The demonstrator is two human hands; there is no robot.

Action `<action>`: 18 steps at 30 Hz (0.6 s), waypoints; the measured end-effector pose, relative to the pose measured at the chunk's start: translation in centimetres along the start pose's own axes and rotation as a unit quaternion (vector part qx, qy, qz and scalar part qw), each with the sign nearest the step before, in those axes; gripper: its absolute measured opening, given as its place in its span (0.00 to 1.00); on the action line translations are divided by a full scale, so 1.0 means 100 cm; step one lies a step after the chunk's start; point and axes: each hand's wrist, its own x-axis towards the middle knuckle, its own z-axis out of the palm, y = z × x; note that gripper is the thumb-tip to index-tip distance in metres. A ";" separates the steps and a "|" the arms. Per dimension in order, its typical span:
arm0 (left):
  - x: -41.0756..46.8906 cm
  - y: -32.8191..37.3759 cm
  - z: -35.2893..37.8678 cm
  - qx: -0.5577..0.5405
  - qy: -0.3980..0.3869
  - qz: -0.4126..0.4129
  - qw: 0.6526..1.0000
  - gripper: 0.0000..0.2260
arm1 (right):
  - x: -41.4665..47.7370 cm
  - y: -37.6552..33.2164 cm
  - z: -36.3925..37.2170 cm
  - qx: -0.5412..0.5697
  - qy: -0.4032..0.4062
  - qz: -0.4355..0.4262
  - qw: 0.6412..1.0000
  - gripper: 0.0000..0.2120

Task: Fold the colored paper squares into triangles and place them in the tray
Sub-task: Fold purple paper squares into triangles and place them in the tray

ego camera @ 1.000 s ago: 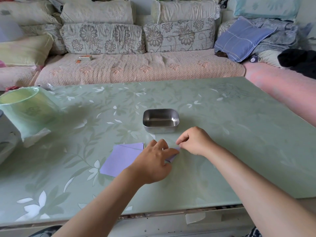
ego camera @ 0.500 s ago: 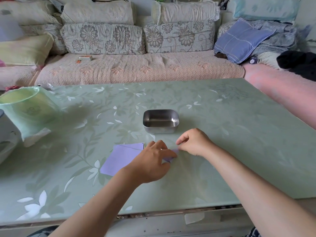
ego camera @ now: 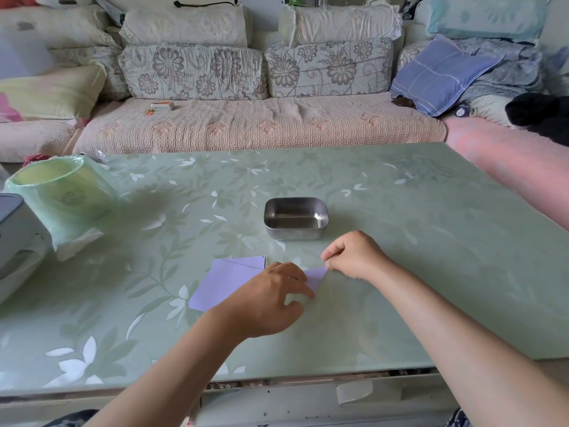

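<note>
On the worktop (ego camera: 431,241), a stack of purple paper squares (ego camera: 228,282) lies partly under the left hand (ego camera: 271,298), whose relaxed fingers (ego camera: 303,286) press on a purple sheet (ego camera: 316,275). The right hand (ego camera: 354,257) pinches that sheet's right corner with curled fingers. The metal tray (ego camera: 295,232) stands just behind both hands.

Lilac paper squares (ego camera: 221,285): plain. Rectangular steel tray (ego camera: 295,218): shiny silver. Glass tabletop (ego camera: 431,241): pale green, with a white and darker green leaf-and-flower pattern. Sofa back cushions (ego camera: 194,72): grey-cream, brown flower print. Quilted seat cover (ego camera: 261,124): peach. Square fabric pillow (ego camera: 440,75): blue, faint check.
</note>
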 end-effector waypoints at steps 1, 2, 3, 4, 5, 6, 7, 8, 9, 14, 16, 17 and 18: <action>-0.001 0.000 -0.001 0.005 -0.001 0.005 1.000 0.18 | 0.000 0.000 0.000 0.001 0.000 -0.001 1.000 0.07; -0.001 0.001 -0.001 0.010 0.000 0.009 1.000 0.18 | 0.000 0.000 0.000 0.001 0.000 -0.001 1.000 0.07; -0.001 0.001 -0.002 0.015 0.001 0.012 1.000 0.18 | 0.000 0.000 0.000 0.001 0.000 -0.001 1.000 0.07; -0.001 0.001 -0.003 0.016 0.005 0.015 1.000 0.16 | 0.000 0.001 0.000 0.001 0.001 -0.001 1.000 0.07; 0.000 0.001 -0.004 0.017 0.008 0.016 1.000 0.13 | 0.000 0.001 0.000 0.001 0.001 -0.003 1.000 0.07; 0.001 0.001 -0.004 0.017 0.013 0.017 1.000 0.11 | 0.001 0.002 0.001 0.000 0.002 -0.005 1.000 0.07; 0.003 0.001 -0.004 0.019 0.024 0.022 0.999 0.08 | 0.001 0.002 0.001 -0.003 0.002 -0.010 1.000 0.07; 0.006 0.001 -0.004 0.022 0.040 0.028 0.999 0.07 | 0.001 0.003 0.002 -0.006 0.004 -0.014 1.000 0.08; 0.009 0.000 -0.002 0.023 0.058 0.027 0.998 0.05 | 0.001 0.004 0.002 -0.007 0.006 -0.019 1.000 0.08; 0.024 0.000 0.008 0.025 0.083 -0.016 0.996 0.13 | 0.000 0.008 0.007 -0.037 0.008 -0.071 0.997 0.15; 0.030 0.002 0.013 0.042 0.088 -0.019 0.995 0.15 | 0.000 0.011 0.008 -0.050 0.001 -0.095 0.994 0.14; 0.032 0.001 0.014 0.047 0.093 -0.020 0.994 0.15 | -0.001 0.012 0.008 -0.060 -0.006 -0.110 0.992 0.13; 0.033 0.001 0.015 0.051 0.099 -0.018 0.994 0.13 | -0.001 0.013 0.007 -0.072 -0.015 -0.125 0.989 0.11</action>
